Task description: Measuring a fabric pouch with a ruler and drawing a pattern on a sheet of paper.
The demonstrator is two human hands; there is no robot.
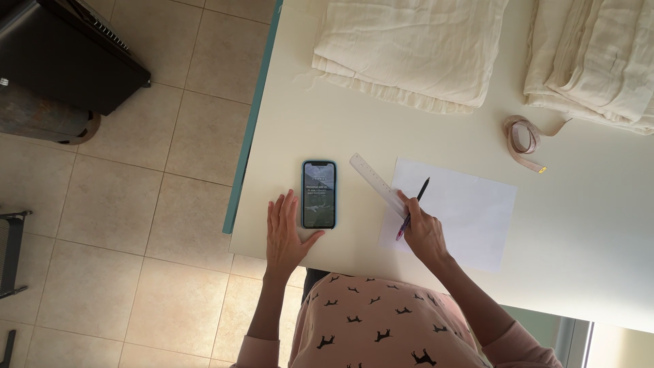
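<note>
- My right hand (424,235) is closed around a pen (413,208), its tip over the white sheet of paper (463,211), fingers also touching the clear ruler (377,182) lying across the sheet's left edge.
- My left hand (285,235) lies flat and open on the table (286,136), thumb against the phone (319,194).
- I judge this the marking step: next the ruler needs pinning steady so the pen runs true.
- Beyond the sheet lie a coiled measuring tape (523,138) and two stacks of folded cream cloth (409,48), well apart; nothing blocks the paper.
</note>
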